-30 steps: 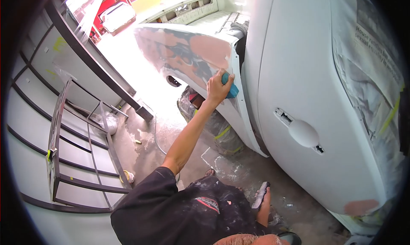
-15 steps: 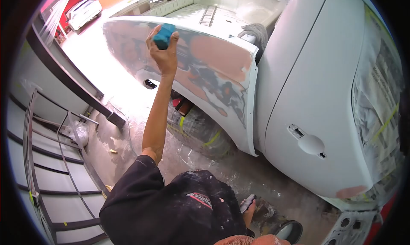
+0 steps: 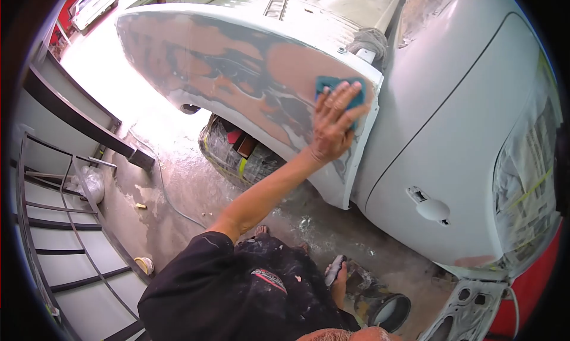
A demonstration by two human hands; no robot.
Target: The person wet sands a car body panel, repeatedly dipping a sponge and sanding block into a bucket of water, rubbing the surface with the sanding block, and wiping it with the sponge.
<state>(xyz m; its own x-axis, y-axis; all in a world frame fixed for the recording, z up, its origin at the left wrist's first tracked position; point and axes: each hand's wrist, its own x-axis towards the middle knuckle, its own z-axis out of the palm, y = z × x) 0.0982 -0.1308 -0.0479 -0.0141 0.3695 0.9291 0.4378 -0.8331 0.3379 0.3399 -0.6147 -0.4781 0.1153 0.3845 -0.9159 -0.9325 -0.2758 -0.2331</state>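
My left hand [image 3: 333,124] reaches out to the truck's side panel [image 3: 237,73], near its edge beside the cab. Its fingers lie over a teal sponge [image 3: 332,84], which rests against a pinkish filler patch. The panel is mottled with grey, white and pinkish areas. Low by my body, my right hand [image 3: 339,281] holds a grey, elongated object [image 3: 334,270] whose kind I cannot make out. Part of that hand is hidden near my dark shirt [image 3: 225,287].
The white cab [image 3: 427,133] stands right of the panel, its window masked with paper [image 3: 528,163]. A plastic-wrapped wheel [image 3: 237,157] sits under the arch. A metal frame [image 3: 71,222] leans at left. Beside my right hand is a dark bucket [image 3: 386,311]. A hose [image 3: 169,201] crosses the floor.
My left hand has moved with the teal sponge from the panel's upper middle rightward and down, towards the cab. The view has shifted slightly. My right hand still holds the grey object.
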